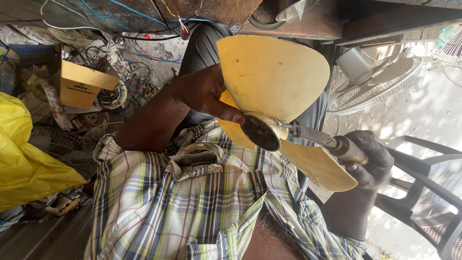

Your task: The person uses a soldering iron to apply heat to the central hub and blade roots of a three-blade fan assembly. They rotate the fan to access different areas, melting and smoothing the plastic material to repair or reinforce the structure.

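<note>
My left hand (202, 94) grips a cream-yellow plastic fan blade (272, 77) at its hub (262, 132), thumb pressed on the dark hub rim. The blade's wide vanes spread above and below the hub, over my lap. My right hand (370, 159) is closed round the handle of a grey metal tool (320, 138). The tool's shaft points left and its tip meets the side of the hub. My checked shirt (192, 207) fills the bottom of the view.
A yellow plastic bag (24, 159) lies at the left. A yellow cardboard box (82, 86) sits among tangled wires (134, 72) and scrap. A white wire fan guard (380, 84) stands at the upper right. A dark plastic chair (428, 183) stands at the right.
</note>
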